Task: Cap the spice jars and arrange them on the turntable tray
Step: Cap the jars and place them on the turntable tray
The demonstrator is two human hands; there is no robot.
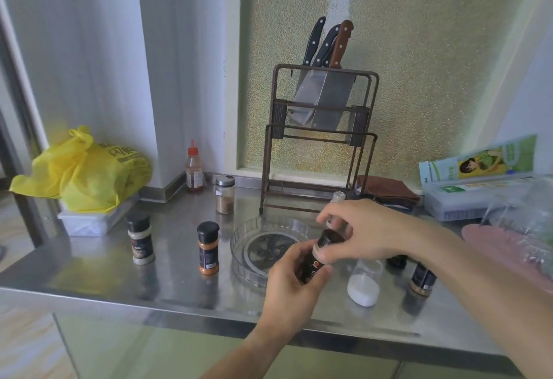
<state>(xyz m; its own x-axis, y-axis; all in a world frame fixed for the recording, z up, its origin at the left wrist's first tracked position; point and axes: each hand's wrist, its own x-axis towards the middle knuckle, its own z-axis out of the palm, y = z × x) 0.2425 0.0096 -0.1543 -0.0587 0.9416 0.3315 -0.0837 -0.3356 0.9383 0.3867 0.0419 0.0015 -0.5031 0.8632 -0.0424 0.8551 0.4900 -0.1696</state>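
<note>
Left hand (pixel 291 284): reaches up from the counter's front edge, fingers wrapped around the dark spice jar (pixel 312 268), holding it tilted above the counter.
Right hand (pixel 362 233): comes from the right, fingertips pinching the black cap (pixel 329 238) on that jar.
Turntable tray (pixel 239 247): mid-counter, just behind the jar.

Two bare forearms, sleeveless; left hand (pixel 288 286), right hand (pixel 363 230).
</note>
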